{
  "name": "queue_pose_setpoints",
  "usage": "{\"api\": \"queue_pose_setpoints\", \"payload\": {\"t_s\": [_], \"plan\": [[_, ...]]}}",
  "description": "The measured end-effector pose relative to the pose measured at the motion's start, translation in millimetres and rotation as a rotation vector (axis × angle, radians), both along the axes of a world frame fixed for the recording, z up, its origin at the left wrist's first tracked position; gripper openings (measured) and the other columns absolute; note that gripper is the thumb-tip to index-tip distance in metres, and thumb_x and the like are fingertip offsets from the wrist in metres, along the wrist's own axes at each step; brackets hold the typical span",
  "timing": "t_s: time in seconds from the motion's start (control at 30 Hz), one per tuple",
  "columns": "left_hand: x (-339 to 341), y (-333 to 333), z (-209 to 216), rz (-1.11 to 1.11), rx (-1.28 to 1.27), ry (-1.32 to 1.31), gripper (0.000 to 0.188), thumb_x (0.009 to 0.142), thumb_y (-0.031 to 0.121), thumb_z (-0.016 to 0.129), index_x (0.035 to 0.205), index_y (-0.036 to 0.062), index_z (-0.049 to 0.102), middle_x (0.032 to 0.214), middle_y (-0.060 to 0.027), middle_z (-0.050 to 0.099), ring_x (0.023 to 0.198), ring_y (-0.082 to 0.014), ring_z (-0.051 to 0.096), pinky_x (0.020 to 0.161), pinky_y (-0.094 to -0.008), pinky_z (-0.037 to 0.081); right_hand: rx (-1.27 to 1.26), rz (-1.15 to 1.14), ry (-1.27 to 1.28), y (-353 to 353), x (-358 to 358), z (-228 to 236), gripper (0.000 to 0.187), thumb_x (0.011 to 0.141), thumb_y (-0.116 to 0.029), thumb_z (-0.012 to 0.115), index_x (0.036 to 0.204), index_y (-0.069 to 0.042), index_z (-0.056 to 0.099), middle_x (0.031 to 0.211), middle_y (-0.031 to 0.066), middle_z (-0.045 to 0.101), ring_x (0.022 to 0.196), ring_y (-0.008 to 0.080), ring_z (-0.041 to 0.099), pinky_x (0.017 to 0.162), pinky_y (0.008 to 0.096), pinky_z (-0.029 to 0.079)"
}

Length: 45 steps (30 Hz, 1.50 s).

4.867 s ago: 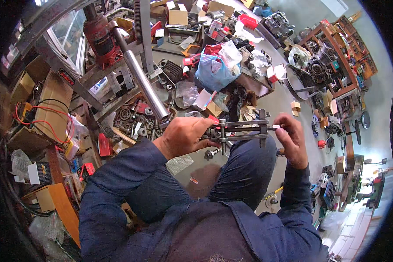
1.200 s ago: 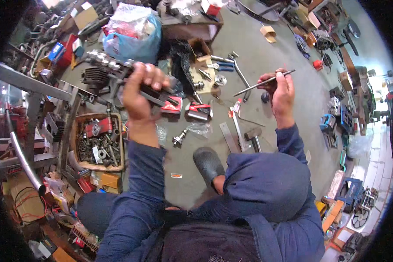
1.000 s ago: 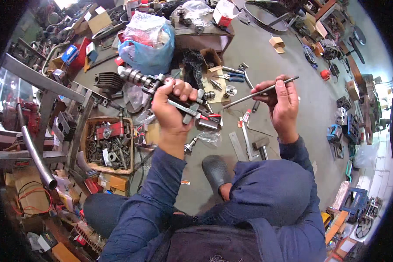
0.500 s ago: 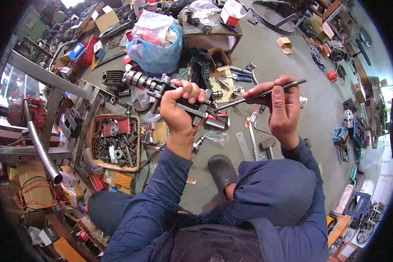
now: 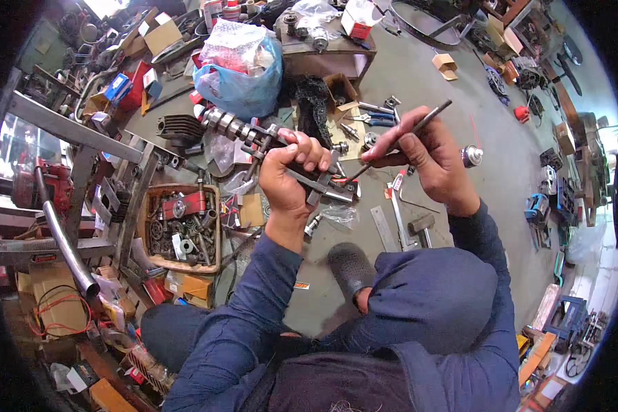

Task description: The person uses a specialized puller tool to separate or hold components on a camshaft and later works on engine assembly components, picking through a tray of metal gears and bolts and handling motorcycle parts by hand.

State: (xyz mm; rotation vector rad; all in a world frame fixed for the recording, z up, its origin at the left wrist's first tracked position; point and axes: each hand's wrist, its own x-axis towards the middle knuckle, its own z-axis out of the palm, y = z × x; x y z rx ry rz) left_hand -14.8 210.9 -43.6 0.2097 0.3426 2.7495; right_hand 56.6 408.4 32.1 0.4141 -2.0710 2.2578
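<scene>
My left hand (image 5: 290, 172) is closed round a steel puller (image 5: 323, 185), a frame with crossbars and a bolt. From its upper-left end sticks out a shiny ringed, lobed shaft (image 5: 230, 126) that looks like a camshaft; how the two join is hidden behind my fingers. Between the thumb and fingers of my right hand (image 5: 432, 161) is a thin dark metal rod (image 5: 434, 113), slanting down to the left. Its lower tip is close to the puller's right end; whether they touch I cannot tell.
Left of my arm stands a basket (image 5: 218, 237) of greasy parts. Beyond my hands are a blue plastic bag (image 5: 244, 89), a finned cylinder (image 5: 180, 130) and pliers (image 5: 378, 119). A hammer (image 5: 421, 226), a steel ruler (image 5: 383, 230) and a spray can (image 5: 471, 156) are on the right.
The rod has tilted more steeply, with my right hand shifted slightly left and its tip lower. The puller and shaft have moved slightly right and turned in my left hand.
</scene>
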Motion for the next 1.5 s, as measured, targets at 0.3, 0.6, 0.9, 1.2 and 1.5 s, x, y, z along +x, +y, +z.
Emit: {"api": "queue_pose_setpoints", "payload": {"t_s": [0.3,0.6,0.9,1.2,1.5], "plan": [[3,5,2,-0.021,0.000,-0.043,0.012,0.079,0.012,0.051,0.090,0.0102,0.051,0.067,0.0007,0.038,0.058,-0.0126,0.038,0.060,-0.0310,0.038,0.078,0.043,-0.022,-6,5,-21,0.017,0.101,-0.007,0.046,0.116,-0.005,0.040,0.105,0.0160,0.062,0.096,0.0254,0.067,0.087,0.0378,0.056],[6,-1,9,-0.027,0.028,-0.074,0.013,0.076,0.011,0.050,0.089,0.0106,0.049,0.067,-0.0007,0.039,0.058,-0.0137,0.039,0.060,-0.0333,0.039,1.353,-0.606,0.850,8,-13,-41,0.050,0.092,-0.036,0.062,0.132,-0.009,0.048,0.131,0.0139,0.051,0.122,0.0375,0.051,0.111,0.0535,0.033],[27,29,0,0.140,0.037,0.115,0.017,0.077,0.006,0.050,0.093,0.0099,0.048,0.071,-0.0026,0.042,0.062,-0.0150,0.040,0.065,-0.0368,0.042,0.760,-0.173,0.195,-50,34,-185,0.011,0.085,-0.009,0.059,0.092,-0.001,0.061,0.076,0.0189,0.056,0.071,0.0322,0.058,0.065,0.0413,0.046],[-11,5,-95,0.448,-1.208,0.837,0.017,0.077,-0.002,0.061,0.093,0.0008,0.056,0.083,-0.0050,0.064,0.077,-0.0138,0.063,0.070,-0.0287,0.051,0.668,0.208,-0.350,-17,18,-162,0.041,0.102,-0.042,0.046,0.085,-0.006,0.057,0.065,0.0046,0.051,0.060,0.0177,0.056,0.056,0.0381,0.047],[-10,3,-25,-0.304,0.075,0.172,0.022,0.071,0.010,0.055,0.091,0.0085,0.046,0.062,-0.0012,0.034,0.054,-0.0134,0.033,0.055,-0.0319,0.036,1.245,-0.354,1.222,41,-50,-95,0.033,0.085,-0.047,0.060,0.079,-0.016,0.052,0.074,-0.0016,0.050,0.067,0.0170,0.052,0.067,0.0340,0.042]]}}
